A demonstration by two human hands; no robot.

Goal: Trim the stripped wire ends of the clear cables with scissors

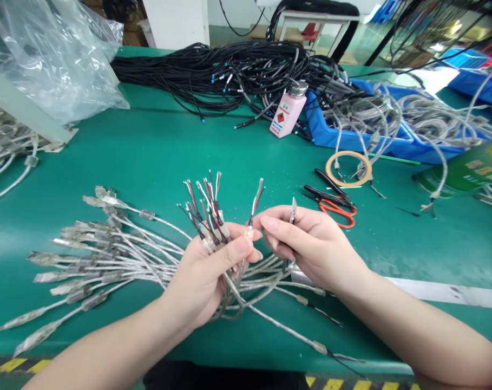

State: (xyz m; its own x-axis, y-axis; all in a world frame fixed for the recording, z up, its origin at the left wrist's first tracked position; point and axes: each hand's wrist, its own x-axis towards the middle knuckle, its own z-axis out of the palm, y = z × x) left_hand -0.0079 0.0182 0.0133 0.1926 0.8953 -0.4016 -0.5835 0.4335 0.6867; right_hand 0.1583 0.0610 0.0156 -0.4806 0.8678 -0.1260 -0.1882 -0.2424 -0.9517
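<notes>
My left hand [219,265] is closed around a bundle of clear-sheathed USB cables [156,265]. Their stripped ends stick up from it, showing red, white, green and black wires [205,203]. Between its thumb and forefinger one cable end [249,232] stands apart, its coloured wires [257,197] fanned upward. My right hand [298,233] has thumb and forefinger together right beside that end; whether they touch it I cannot tell. A slim tool with a pointed silver tip [293,208] sticks up from its curled fingers, the rest hidden. The cables' USB plugs [46,276] lie spread at the left.
Orange-handled cutters [337,208] and a tape roll [349,169] lie right of my hands. Behind stand a pink bottle [287,111], a heap of black cables [213,70] and blue bins [351,135] of grey cables. A plastic bag [59,59] is at the left back.
</notes>
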